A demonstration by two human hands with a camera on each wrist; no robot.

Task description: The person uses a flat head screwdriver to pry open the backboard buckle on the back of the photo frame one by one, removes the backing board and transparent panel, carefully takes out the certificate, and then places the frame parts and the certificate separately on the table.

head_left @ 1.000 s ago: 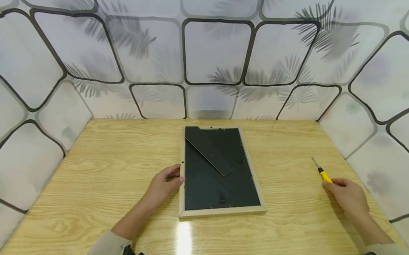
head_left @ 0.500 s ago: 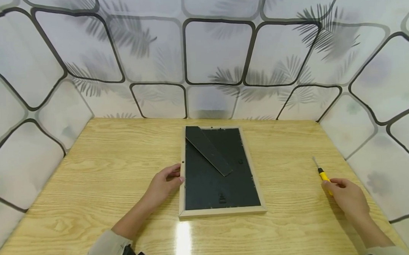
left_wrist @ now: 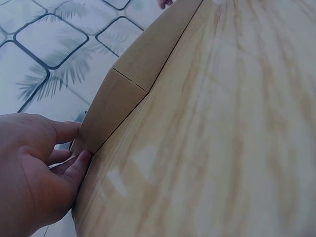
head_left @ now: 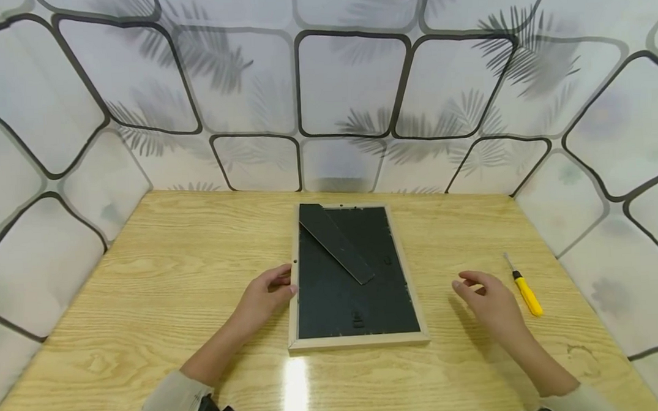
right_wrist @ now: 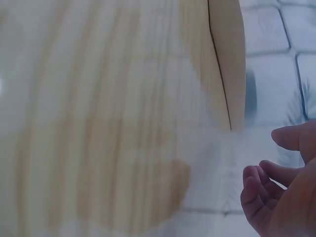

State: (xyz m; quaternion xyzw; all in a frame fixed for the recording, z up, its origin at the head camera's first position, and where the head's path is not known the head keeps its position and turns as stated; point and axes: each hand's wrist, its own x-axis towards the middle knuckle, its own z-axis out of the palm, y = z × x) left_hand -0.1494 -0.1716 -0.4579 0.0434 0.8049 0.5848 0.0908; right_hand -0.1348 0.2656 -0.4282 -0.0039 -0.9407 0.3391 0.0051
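A wooden picture frame lies face down mid-table, its black backing board up. The black easel stand slants across that board. My left hand holds the frame's left side, thumb at the rim; in the left wrist view its curled fingertips meet the wooden edge. A yellow-handled screwdriver lies on the table at the right. Between screwdriver and frame, my right hand hangs over the table, fingers loosely bent and holding nothing. The right wrist view shows this hand apart from the frame's edge.
The wood-grain table is bordered at the back and sides by patterned panels. A bright light reflection falls on the tabletop in front of the frame. Small metal tabs line the edges of the backing.
My right hand has let go of the screwdriver, leaving it on the table, and has moved left toward the frame. The left hand and the picture frame stay in place.
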